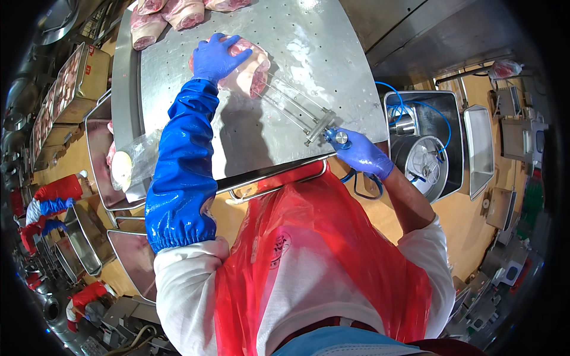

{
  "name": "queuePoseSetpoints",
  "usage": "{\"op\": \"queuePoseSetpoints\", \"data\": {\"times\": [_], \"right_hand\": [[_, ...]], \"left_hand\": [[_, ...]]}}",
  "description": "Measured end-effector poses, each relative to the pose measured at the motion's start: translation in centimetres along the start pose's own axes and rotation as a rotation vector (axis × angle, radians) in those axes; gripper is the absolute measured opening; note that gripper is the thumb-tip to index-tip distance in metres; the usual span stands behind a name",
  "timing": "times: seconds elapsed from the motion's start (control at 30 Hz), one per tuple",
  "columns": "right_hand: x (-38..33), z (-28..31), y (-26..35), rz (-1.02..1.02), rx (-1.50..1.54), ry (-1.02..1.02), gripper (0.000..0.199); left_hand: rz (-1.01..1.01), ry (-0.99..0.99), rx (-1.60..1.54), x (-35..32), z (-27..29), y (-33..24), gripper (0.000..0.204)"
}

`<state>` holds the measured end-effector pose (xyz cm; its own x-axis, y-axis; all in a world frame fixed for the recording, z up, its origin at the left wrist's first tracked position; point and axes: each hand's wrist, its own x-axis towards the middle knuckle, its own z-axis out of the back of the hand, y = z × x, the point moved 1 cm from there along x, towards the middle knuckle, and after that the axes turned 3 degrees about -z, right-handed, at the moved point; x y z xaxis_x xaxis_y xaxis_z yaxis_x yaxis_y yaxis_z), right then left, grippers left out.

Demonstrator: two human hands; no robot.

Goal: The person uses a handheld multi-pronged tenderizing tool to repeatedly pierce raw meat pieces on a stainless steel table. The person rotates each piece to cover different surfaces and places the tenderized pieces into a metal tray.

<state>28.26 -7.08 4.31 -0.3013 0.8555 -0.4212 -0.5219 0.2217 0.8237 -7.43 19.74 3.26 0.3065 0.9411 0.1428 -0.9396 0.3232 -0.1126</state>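
Observation:
Fingers spread, my left hand [215,61] lies on top of a bone-in pork leg [246,76], pressing on it near the far middle of a perforated steel table [320,53]. My right hand [363,156], in a purple glove, is closed round the handle of a multi-needle brine injector [320,126] near the table's right front edge. Its long thin needles point up and left to the cut end of the leg. Whether their tips are inside the meat I cannot tell. A blue sleeve cover wraps my left forearm; the right one is bare.
Several more pork legs [181,13] lie at the far left. Left of the table stands a steel tub [102,172] with meat and a plastic bag [142,155]. On the right, a tub [454,121] holds a round steel pot [436,178] and a blue hose [446,127]. Co-workers [56,190] are farther left.

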Motion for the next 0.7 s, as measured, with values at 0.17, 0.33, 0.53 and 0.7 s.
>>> {"op": "queuePoseSetpoints", "data": {"times": [0.17, 0.33, 0.53, 0.7], "right_hand": [[0.3, 0.1, 3.0, -0.064, -0.140, 0.041, 0.035], [0.2, -1.2, 0.3, 0.088, -0.058, -0.079, 0.030], [0.8, -0.7, 4.2, -0.230, -0.047, 0.019, 0.041], [4.2, -0.2, 4.6, -0.242, -0.126, 0.078, 0.038]], "left_hand": [[-0.018, 0.019, 0.056, -0.1, 0.9, -0.8, 0.071], [-0.008, 0.031, 0.048, -0.2, 1.2, -0.9, 0.071], [-0.023, 0.030, 0.048, -0.3, 1.2, -0.8, 0.071], [-0.032, 0.005, 0.005, -0.7, 0.5, 0.4, 0.066]]}}
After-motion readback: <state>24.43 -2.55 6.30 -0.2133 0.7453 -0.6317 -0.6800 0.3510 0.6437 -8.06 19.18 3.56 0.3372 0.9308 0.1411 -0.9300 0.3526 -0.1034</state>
